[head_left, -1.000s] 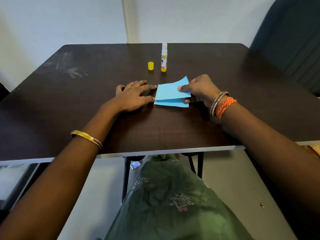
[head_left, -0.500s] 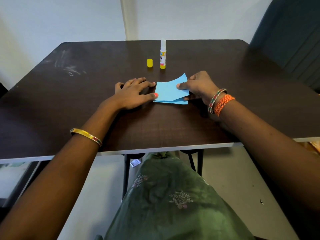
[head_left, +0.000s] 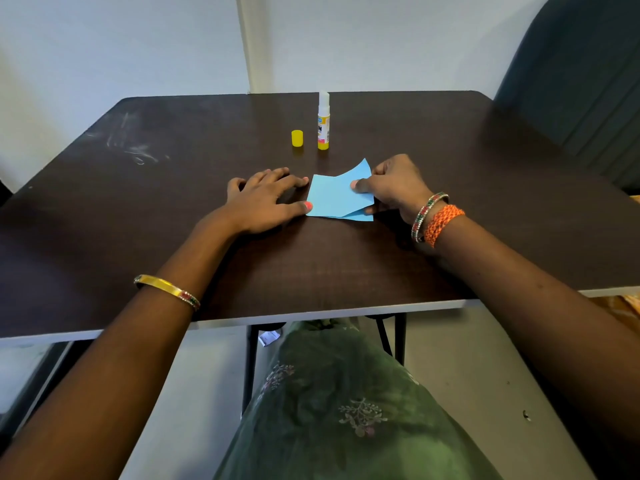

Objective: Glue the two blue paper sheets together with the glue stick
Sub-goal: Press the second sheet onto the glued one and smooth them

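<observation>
While a dark wood-grain table (head_left: 346, 265) fills the head view, white smears (head_left: 133, 150) are seen on its far left part; a dark upholstered chair (head_left: 581, 91) is stood at the far right corner, and a pale wall (head_left: 121, 43) is seen behind; a green embroidered garment (head_left: 346, 410) is spread over the lap below the near edge. Nothing is set between the hands and the paper; the yellow cap (head_left: 297, 138) is stood on the table just left of the glue stick (head_left: 323, 121), both placed beyond the sheets and apart from them. On the glue stick a yellow label is carried with dark lettering, of which only a large "N" can be made out; the rest is too small to be read; the white glue core is exposed at the top. A gold bangle (head_left: 168, 292) is worn on the left forearm; a beaded bangle (head_left: 427, 216) and an orange braided band (head_left: 443, 225) are worn on the right wrist. The lower blue sheet (head_left: 360, 216) is laid flat near the table's middle; the upper blue sheet (head_left: 337, 197) is laid over it, its far right corner curled upward. The left hand (head_left: 266, 199) is rested flat with straight fingers, its thumb tip touching the sheets' left edge; the upper sheet's right edge is pinched by the right hand (head_left: 394, 187), thumb on top.
</observation>
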